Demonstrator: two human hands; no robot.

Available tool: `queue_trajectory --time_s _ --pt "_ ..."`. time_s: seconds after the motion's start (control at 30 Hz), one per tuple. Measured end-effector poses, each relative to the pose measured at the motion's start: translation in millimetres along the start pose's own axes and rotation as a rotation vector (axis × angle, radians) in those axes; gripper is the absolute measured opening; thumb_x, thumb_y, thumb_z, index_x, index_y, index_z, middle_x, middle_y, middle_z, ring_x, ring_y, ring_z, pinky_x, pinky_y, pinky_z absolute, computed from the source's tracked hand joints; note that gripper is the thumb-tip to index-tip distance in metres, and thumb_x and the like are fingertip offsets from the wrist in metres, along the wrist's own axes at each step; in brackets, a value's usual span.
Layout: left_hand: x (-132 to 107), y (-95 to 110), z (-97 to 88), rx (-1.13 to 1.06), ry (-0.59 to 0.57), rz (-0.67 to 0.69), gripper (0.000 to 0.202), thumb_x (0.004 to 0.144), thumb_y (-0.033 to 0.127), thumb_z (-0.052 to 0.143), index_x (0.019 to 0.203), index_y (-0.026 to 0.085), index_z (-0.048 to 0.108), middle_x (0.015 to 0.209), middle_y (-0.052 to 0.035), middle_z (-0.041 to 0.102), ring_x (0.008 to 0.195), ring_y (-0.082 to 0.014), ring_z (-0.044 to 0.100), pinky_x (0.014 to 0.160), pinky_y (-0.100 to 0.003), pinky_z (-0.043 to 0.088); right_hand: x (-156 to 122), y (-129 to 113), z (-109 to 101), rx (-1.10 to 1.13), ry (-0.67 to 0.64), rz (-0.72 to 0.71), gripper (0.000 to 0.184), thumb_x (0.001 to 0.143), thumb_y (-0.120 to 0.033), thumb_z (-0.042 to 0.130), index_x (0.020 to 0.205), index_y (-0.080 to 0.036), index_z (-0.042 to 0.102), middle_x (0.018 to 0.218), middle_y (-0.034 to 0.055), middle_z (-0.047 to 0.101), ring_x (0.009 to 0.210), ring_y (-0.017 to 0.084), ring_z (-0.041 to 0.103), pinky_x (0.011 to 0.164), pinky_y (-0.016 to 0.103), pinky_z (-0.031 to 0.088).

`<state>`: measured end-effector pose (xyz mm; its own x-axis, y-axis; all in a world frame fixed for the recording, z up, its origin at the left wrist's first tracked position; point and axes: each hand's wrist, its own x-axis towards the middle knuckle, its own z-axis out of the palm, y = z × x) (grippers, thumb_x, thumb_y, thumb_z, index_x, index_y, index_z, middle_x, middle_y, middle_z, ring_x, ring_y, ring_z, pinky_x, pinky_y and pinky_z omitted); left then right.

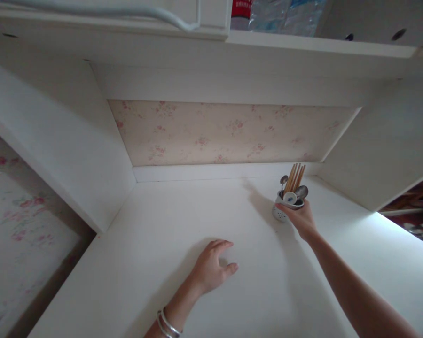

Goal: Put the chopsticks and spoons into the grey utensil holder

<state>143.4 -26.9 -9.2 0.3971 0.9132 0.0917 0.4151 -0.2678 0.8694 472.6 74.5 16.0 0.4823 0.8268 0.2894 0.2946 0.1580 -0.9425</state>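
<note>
Toward the back right of the white desktop, my right hand (302, 219) grips a white utensil holder (279, 214) with small holes in its side. Several wooden chopsticks (294, 178) stick up out of it. Metal spoons (302, 191) and a white ceramic spoon (290, 198) with a blue mark also rest in its mouth. The fingers on the holder's far side are hidden. My left hand (213, 267) is over the middle of the desktop, thumb and fingers apart, with nothing between them. Two silver bangles (167, 324) circle the left wrist.
White side panels (66, 141) bound the desktop (183, 206) left and right. Overhead runs a shelf (317, 44) bearing clear plastic bottles (285, 16); a pale cable (127, 10) crosses the upper left. Flowered wallpaper (215, 134) covers the back.
</note>
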Motion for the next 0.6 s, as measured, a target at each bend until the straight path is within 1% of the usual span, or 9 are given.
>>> queue_trajectory --time_s 0.17,0.3,0.43,0.5,0.6 --pt "-0.6 -0.2 0.1 0.006 -0.004 0.008 0.054 0.070 0.037 0.072 0.122 0.026 0.063 0.126 -0.0057 0.061 0.120 -0.0251 0.052 0.107 -0.038 0.037 -1.3 11.7 -5.3 -0.045 -0.011 0.020 0.055 0.054 -0.036 0.082 0.102 -0.014 0.067 0.097 0.0128 0.071 0.082 0.025 0.067 0.075 0.039 0.052" --pt "-0.8 0.7 -0.3 0.026 -0.010 0.006 0.052 0.072 0.037 0.071 0.122 0.025 0.063 0.125 -0.0057 0.062 0.120 -0.0238 0.053 0.107 -0.037 0.037 -3.1 19.1 -8.0 -0.055 -0.046 0.019 0.059 0.054 -0.035 0.082 0.108 -0.016 0.064 0.099 0.0112 0.071 0.084 0.024 0.067 0.077 0.038 0.052" --pt "-1.0 1.1 0.0 0.037 -0.008 0.003 0.050 0.072 0.036 0.071 0.120 0.024 0.063 0.125 -0.0051 0.062 0.118 -0.0224 0.053 0.107 -0.036 0.038 -3.9 32.9 -12.3 -0.128 -0.054 0.051 0.059 0.052 -0.036 0.082 0.104 -0.015 0.063 0.096 0.0088 0.071 0.087 0.026 0.066 0.080 0.040 0.052" --pt "-1.2 1.1 0.1 0.037 -0.009 0.005 0.050 0.072 0.035 0.071 0.119 0.024 0.063 0.124 -0.0051 0.062 0.118 -0.0223 0.053 0.107 -0.036 0.038 -4.1 39.7 -14.7 -0.172 -0.039 0.091 0.060 0.051 -0.037 0.083 0.103 -0.015 0.062 0.094 0.0091 0.070 0.087 0.027 0.066 0.079 0.040 0.052" --pt "-1.5 1.3 0.0 0.037 -0.012 0.006 0.049 0.072 0.035 0.072 0.119 0.024 0.063 0.124 -0.0052 0.062 0.118 -0.0224 0.053 0.107 -0.036 0.038 -5.9 44.5 -17.6 -0.199 0.021 0.139 0.063 0.046 -0.036 0.085 0.100 -0.015 0.061 0.092 0.0102 0.070 0.083 0.028 0.066 0.074 0.039 0.053"
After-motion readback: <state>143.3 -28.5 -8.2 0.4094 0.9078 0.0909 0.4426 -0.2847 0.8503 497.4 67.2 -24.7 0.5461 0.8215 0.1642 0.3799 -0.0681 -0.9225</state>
